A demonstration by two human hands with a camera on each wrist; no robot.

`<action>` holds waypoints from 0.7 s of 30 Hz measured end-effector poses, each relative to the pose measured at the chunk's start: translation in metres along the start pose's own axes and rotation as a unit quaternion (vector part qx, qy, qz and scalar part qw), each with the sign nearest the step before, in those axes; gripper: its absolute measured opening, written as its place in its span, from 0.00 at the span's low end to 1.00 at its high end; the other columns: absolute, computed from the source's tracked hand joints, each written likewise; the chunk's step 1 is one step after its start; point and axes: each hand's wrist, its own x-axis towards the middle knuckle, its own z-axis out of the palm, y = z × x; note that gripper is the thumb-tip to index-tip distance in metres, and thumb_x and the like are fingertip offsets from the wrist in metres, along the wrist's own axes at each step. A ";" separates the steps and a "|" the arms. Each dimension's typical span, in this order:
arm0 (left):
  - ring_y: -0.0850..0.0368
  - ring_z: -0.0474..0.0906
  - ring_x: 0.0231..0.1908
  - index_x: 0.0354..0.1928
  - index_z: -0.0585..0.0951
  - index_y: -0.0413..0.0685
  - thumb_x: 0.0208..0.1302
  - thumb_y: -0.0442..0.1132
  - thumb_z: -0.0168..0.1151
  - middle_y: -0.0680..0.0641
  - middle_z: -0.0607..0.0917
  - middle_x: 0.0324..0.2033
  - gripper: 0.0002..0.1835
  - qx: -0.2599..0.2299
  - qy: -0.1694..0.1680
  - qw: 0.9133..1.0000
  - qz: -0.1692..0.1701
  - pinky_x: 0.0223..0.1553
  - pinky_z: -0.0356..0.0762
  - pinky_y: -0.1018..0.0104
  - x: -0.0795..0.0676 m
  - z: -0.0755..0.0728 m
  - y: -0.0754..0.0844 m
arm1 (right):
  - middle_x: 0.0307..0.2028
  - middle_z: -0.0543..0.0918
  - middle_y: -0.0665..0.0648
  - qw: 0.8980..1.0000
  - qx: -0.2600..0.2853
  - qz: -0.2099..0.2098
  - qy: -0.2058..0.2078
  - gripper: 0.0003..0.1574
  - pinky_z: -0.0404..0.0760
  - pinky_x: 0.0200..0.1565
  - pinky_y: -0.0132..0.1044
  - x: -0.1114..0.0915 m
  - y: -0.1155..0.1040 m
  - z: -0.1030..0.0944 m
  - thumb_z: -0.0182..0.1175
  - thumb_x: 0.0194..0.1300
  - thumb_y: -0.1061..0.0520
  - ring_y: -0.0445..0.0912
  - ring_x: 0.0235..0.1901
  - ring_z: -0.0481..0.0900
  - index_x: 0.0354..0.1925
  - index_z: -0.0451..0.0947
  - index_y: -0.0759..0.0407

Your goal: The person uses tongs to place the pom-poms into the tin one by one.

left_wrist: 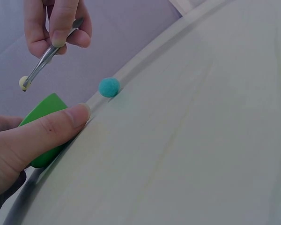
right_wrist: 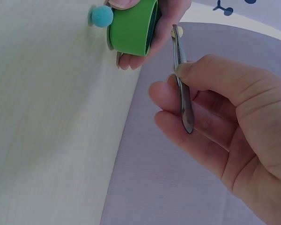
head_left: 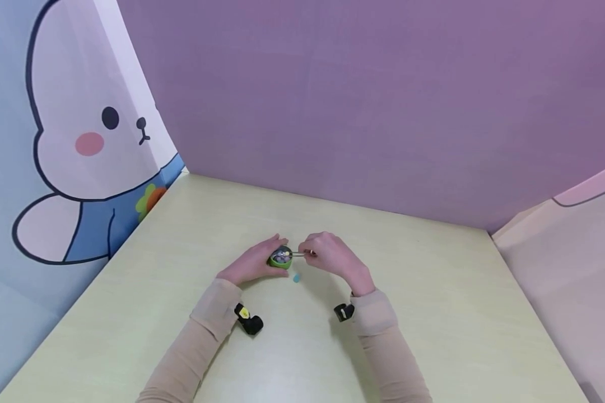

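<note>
A small green cup [head_left: 280, 265] stands on the table with my left hand [head_left: 254, 261] curved round it, thumb on the near side. Several little pale and purplish balls show inside, too small to tell apart. My right hand [head_left: 329, 254] pinches metal tweezers [right_wrist: 184, 101] between thumb and fingers. At their tips, a pale yellow ball [left_wrist: 24, 83] is held over the cup's mouth in the left wrist view. Beside the cup, a turquoise pompom [left_wrist: 109, 87] lies on the table, touched by neither hand.
The pale wooden table [head_left: 448, 308] reaches back to a purple panel [head_left: 358, 112]. A cloth with a cartoon animal [head_left: 70, 168] hangs along the left side, and a pale panel [head_left: 575, 252] borders the right. Black straps [head_left: 252, 324] sit at both wrists.
</note>
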 end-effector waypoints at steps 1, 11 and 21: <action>0.39 0.59 0.74 0.75 0.61 0.49 0.55 0.58 0.72 0.37 0.57 0.76 0.49 0.000 0.000 1.000 0.000 0.72 0.64 0.44 0.000 0.000 0.000 | 0.31 0.87 0.52 1.000 0.000 0.000 0.000 0.12 0.76 0.31 0.24 0.000 0.000 0.000 0.61 0.58 0.70 0.37 0.26 0.76 0.36 0.87 0.59; 0.39 0.59 0.74 0.75 0.61 0.49 0.56 0.58 0.72 0.37 0.57 0.77 0.49 -0.003 -0.001 1.000 -0.001 0.72 0.64 0.44 0.000 0.001 0.001 | 0.32 0.88 0.53 1.000 -0.002 0.005 0.001 0.13 0.77 0.32 0.25 -0.002 0.000 -0.001 0.60 0.58 0.71 0.38 0.27 0.77 0.36 0.87 0.59; 0.39 0.59 0.74 0.75 0.61 0.49 0.56 0.58 0.72 0.37 0.57 0.77 0.49 -0.002 0.004 1.000 -0.001 0.72 0.64 0.43 -0.002 0.001 0.001 | 0.32 0.88 0.52 1.000 -0.006 0.018 -0.006 0.13 0.76 0.32 0.25 -0.007 0.001 0.000 0.59 0.58 0.70 0.37 0.26 0.75 0.35 0.87 0.58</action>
